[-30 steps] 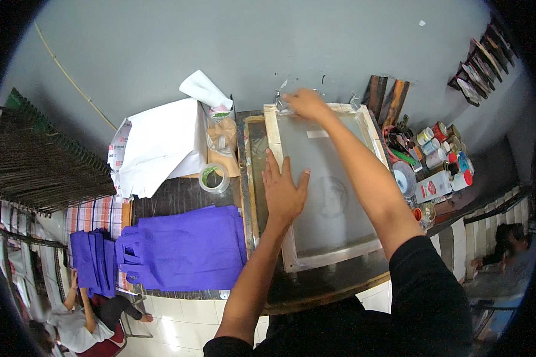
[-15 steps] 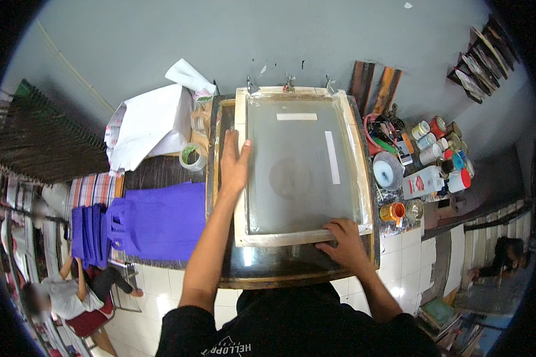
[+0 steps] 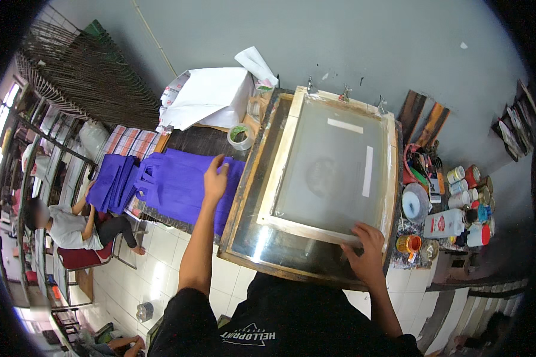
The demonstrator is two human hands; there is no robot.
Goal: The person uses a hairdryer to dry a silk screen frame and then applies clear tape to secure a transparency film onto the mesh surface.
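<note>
A silk-screen frame (image 3: 292, 229) with pale wooden edges and grey mesh lies over a dark glossy table board (image 3: 268, 244). The mesh bears a faint round mark and two white tape strips. My right hand (image 3: 368, 253) is at the frame's near right corner, fingers bent over its edge and thumb on the near side. My left hand (image 3: 215, 180) is over a stack of purple cloth bags (image 3: 181, 175), left of the board. Its fingers are apart and it holds nothing; whether it touches the top bag I cannot tell.
A white wrapped bundle (image 3: 211, 95) and a tape roll (image 3: 239, 137) sit behind the bags. On the right are an orange ink pot (image 3: 409, 244), a white jug (image 3: 443, 225) and several jars. A seated person (image 3: 71, 223) at far left handles more purple bags.
My left hand has left the frame's left edge and moved left over the purple bags. My right hand stays at the near right corner. The view has turned leftward.
</note>
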